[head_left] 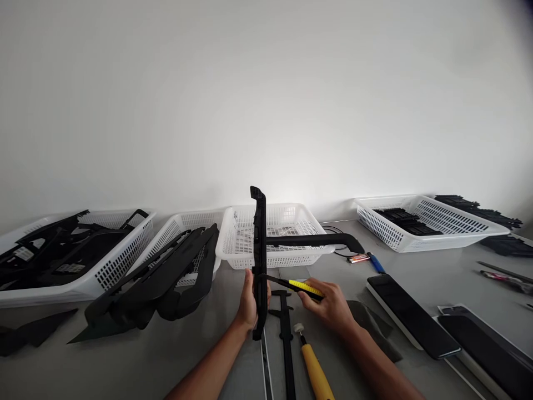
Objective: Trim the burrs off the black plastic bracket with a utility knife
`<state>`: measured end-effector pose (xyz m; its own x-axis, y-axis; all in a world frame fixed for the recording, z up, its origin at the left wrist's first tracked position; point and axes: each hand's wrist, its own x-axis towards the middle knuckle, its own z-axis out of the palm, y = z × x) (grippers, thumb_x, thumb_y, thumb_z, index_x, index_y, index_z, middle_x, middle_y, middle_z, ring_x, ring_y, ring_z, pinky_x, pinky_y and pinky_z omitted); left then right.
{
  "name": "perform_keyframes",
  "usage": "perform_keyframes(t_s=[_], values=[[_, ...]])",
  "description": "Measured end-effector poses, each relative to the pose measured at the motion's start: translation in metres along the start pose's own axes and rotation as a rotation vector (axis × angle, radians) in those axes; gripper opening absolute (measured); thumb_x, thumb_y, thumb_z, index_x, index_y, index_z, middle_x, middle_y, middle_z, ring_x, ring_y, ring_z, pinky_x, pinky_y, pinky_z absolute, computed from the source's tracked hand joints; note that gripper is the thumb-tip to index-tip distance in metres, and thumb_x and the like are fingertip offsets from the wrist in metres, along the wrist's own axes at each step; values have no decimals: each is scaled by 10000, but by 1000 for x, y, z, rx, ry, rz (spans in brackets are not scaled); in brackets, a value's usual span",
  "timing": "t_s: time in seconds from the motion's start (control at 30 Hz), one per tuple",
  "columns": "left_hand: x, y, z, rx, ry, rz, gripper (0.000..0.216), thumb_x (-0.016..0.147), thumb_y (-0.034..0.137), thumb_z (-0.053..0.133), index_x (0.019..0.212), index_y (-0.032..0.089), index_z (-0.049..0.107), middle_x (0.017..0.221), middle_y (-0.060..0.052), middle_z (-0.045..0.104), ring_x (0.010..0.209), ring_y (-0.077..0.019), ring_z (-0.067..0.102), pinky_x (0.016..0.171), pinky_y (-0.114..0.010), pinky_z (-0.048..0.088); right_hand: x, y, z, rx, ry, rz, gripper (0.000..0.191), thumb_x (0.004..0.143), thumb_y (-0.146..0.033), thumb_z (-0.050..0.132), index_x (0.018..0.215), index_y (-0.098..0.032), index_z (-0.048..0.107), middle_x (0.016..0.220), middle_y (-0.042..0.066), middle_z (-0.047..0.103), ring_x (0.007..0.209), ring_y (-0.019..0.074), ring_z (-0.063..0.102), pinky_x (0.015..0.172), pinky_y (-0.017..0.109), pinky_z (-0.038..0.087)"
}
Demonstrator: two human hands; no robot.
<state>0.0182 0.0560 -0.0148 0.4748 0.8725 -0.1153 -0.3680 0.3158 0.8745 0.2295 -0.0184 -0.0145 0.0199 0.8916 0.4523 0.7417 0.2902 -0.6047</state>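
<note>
My left hand (249, 304) grips the lower part of a black plastic trim piece (260, 239), which stands upright with a long arm reaching out to the right. In my right hand (328, 303) is a yellow and black utility knife (306, 288), fingers closed round its handle. The knife's tip meets the trim piece just above my left hand; whether it cuts into the plastic I cannot tell. Below, on the table, lie a black caliper (286, 333) and a yellow-handled tool (314, 369) with a pale round tip.
White baskets stand along the wall: one behind the trim piece (233, 241), two at left with black parts (125, 250), one at right (400, 239). Black parts (166, 278) overhang the second. A phone on a box (412, 314) and a blue-handled tool (377, 263) lie right.
</note>
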Motion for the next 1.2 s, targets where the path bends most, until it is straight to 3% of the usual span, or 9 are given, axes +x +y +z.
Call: perform_keyframes(t_s=[0.17,0.43,0.7,0.9,1.07,1.2], values=[[-1,3,3,5,-85,-38,793,645,1007,552,641,215,528,433,68,400,291,-68,279,296,-230,243,1,4,-1,10,60,18,308,951,-450,615,928,-177,756,808,49,737,702,174,674,651,235,466],[-3,4,5,13,-86,-27,724,779,867,619,696,150,670,439,21,488,323,-98,428,349,-242,349,0,7,1,-36,124,46,301,923,-437,634,942,-175,779,823,65,765,709,185,699,684,252,497],[-5,14,8,-74,-86,-31,682,845,823,602,608,186,538,498,63,380,394,-66,344,425,-222,340,-2,0,0,-20,106,68,296,921,-434,623,922,-175,766,751,43,725,662,159,644,648,234,436],[-4,14,11,-149,-134,-73,706,849,857,544,621,190,501,510,80,328,383,-58,296,398,-207,291,-2,-5,-1,-14,112,65,266,913,-404,629,886,-166,745,725,42,700,653,165,637,671,251,440],[2,11,9,-204,-154,-52,677,872,806,583,631,175,527,509,75,359,384,-55,313,399,-200,319,1,-12,0,-11,51,-12,229,923,-354,563,951,-185,715,850,47,736,761,165,672,725,238,477],[2,15,9,-207,-167,-69,645,891,760,602,626,175,530,508,67,378,386,-59,333,417,-207,347,2,-17,1,15,-3,-62,157,858,-310,561,865,-201,674,730,14,659,669,148,601,649,237,424]])
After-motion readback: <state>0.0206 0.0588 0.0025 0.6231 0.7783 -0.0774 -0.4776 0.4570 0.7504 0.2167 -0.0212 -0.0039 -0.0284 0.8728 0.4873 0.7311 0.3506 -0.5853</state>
